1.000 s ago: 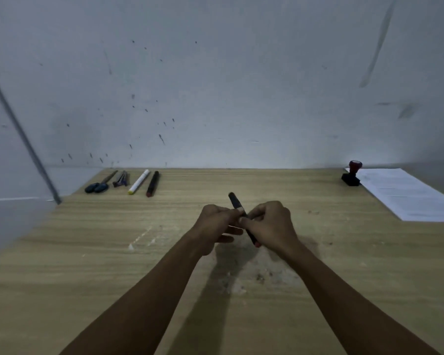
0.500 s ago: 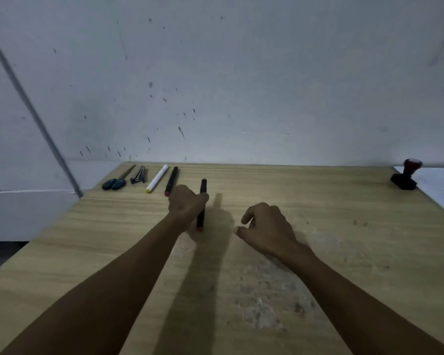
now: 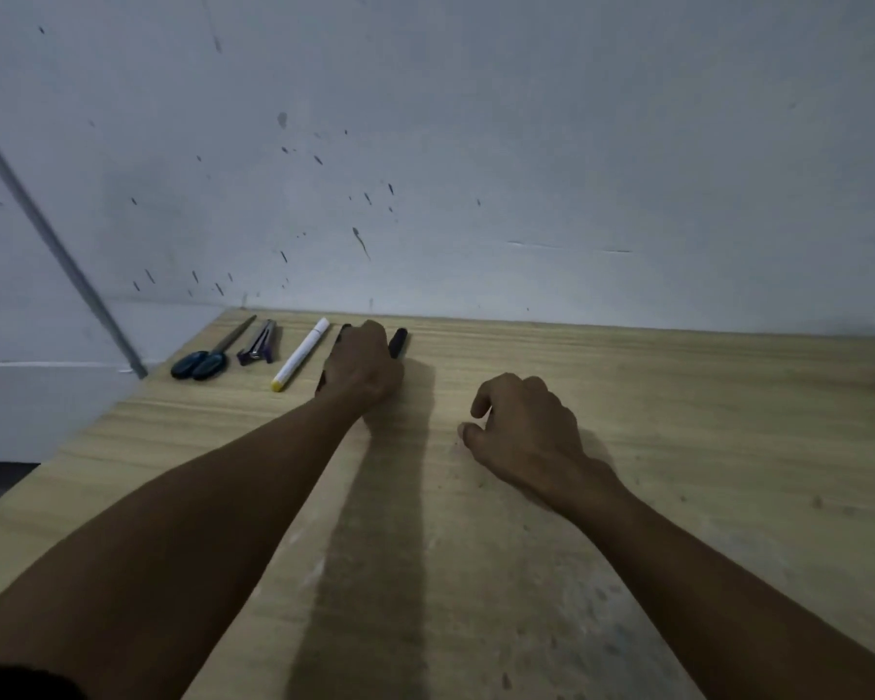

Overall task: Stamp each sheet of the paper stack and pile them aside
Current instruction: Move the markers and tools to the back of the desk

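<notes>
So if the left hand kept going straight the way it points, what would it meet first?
The left hand holds a black pen and points toward the far table edge. Nothing else lies ahead on the table; it would probably reach the wall first, though depth is hard to judge.

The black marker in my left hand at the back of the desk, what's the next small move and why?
Probably let go of it. The left hand holds the black marker low at the desk, in the row just right of another black marker and the white marker. The right hand is free, loosely curled, holding nothing. No paper stack or stamp shows clearly.
</notes>
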Motion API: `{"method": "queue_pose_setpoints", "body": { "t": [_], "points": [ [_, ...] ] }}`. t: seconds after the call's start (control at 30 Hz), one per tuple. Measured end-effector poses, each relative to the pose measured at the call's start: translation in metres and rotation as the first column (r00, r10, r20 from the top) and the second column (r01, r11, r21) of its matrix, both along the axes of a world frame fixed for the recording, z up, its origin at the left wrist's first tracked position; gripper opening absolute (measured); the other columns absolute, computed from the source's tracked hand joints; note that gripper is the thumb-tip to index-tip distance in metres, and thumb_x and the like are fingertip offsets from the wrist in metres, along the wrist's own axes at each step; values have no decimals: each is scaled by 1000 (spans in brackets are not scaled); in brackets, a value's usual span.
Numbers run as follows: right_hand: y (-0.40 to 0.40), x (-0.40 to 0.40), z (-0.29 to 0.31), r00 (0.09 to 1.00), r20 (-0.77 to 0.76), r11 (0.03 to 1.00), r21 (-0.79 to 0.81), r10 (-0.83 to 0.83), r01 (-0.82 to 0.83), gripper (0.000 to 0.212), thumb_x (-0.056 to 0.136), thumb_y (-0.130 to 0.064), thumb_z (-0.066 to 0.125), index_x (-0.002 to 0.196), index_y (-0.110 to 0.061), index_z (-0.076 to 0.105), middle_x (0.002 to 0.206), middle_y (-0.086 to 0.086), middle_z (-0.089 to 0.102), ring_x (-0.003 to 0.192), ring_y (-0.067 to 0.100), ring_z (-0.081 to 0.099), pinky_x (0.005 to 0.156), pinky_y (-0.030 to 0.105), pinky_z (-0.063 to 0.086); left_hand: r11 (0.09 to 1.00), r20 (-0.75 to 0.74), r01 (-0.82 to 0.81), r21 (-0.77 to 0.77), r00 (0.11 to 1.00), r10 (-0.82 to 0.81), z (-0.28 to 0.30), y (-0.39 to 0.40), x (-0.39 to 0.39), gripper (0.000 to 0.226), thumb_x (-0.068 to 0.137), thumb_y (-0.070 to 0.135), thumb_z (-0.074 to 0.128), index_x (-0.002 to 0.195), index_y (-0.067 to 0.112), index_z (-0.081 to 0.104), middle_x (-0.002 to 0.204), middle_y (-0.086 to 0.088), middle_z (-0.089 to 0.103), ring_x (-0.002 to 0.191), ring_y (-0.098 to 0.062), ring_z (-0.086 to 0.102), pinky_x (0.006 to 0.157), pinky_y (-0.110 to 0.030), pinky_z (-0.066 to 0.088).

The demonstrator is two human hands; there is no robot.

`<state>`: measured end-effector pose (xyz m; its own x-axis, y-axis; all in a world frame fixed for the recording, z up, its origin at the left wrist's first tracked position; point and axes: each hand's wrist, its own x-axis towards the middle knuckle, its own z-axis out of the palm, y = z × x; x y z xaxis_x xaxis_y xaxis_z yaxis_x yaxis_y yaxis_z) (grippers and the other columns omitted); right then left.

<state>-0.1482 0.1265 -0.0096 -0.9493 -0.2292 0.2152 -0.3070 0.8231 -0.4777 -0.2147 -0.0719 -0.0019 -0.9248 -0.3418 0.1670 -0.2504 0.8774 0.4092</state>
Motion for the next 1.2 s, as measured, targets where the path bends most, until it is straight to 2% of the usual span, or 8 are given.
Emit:
{"method": "queue_pose_setpoints", "body": {
  "t": [0.17, 0.43, 0.63, 0.8, 0.87, 0.97, 1.07, 1.2],
  "points": [
    [-2, -14, -7, 1000, -11, 1000, -14, -19, 18, 25, 84, -41, 65, 102, -24, 62, 101, -2, 62, 96, 20, 57, 72, 30, 37, 998, -28, 21, -55, 999, -23, -6, -3, -19, 23, 88, 28, 60, 89, 8, 50, 100, -20, 60, 91, -36, 60, 63, -35, 42],
    [3, -18, -10, 999, 2, 999, -35, -35, 35, 24, 83, -41, 66, 100, -25, 62, 100, -2, 63, 97, 18, 56, 71, 29, 37, 999, -57, -5, -51, 998, 2, -10, -2, -22, 29, 92, 38, 55, 85, 11, 44, 101, -20, 59, 95, -37, 58, 67, -36, 42],
    [10, -13, -4, 999, -12, 998, -37, -48, 48, 24, 82, -40, 65, 101, -26, 60, 100, -2, 63, 97, 19, 56, 70, 30, 36, 998, 15, 15, -66, 1000, -14, -6, 0, -16, 28, 87, 36, 59, 92, 11, 47, 104, -15, 59, 95, -33, 57, 67, -36, 44],
    [25, -5, 4, 996, 4, 996, -31, -87, 87, 26, 81, -42, 66, 101, -27, 61, 101, -3, 63, 100, 18, 55, 72, 30, 36, 988, -46, 49, -148, 997, -56, -2, 13, 4, 42, 85, 38, 60, 111, 6, 50, 118, -18, 48, 108, -37, 50, 80, -43, 45],
    [34, 1, 7, 994, 8, 993, -37, -109, 109, 26, 80, -43, 67, 101, -27, 61, 101, -3, 63, 98, 18, 56, 72, 30, 37, 982, -143, 112, -152, 981, -134, -1, 21, 16, 43, 86, 37, 61, 114, 6, 51, 118, -17, 48, 105, -36, 52, 82, -43, 47],
    [53, 16, 12, 990, 9, 989, -47, -142, 142, 26, 79, -42, 68, 99, -27, 63, 100, -3, 63, 92, 18, 60, 73, 30, 41, 961, -291, 271, -56, 916, -275, 2, 41, 40, 39, 87, 31, 63, 119, 9, 57, 117, -11, 52, 95, -27, 59, 79, -39, 50],
    [75, 35, 15, 983, 18, 982, -55, -182, 183, 26, 78, -41, 69, 99, -27, 64, 99, -3, 64, 88, 18, 62, 74, 30, 45, 901, -370, 433, -16, 835, -408, 6, 70, 69, 29, 86, 24, 66, 112, 11, 63, 108, -4, 56, 76, -18, 63, 75, -40, 53],
    [110, 63, 15, 968, 30, 965, -75, -250, 252, 25, 77, -42, 69, 97, -28, 64, 100, -2, 63, 85, 17, 61, 73, 29, 46, 854, -428, 520, -13, 769, -475, 10, 114, 104, 18, 86, 18, 65, 102, 11, 67, 95, -1, 60, 66, -15, 62, 70, -39, 54]
  ]
}}
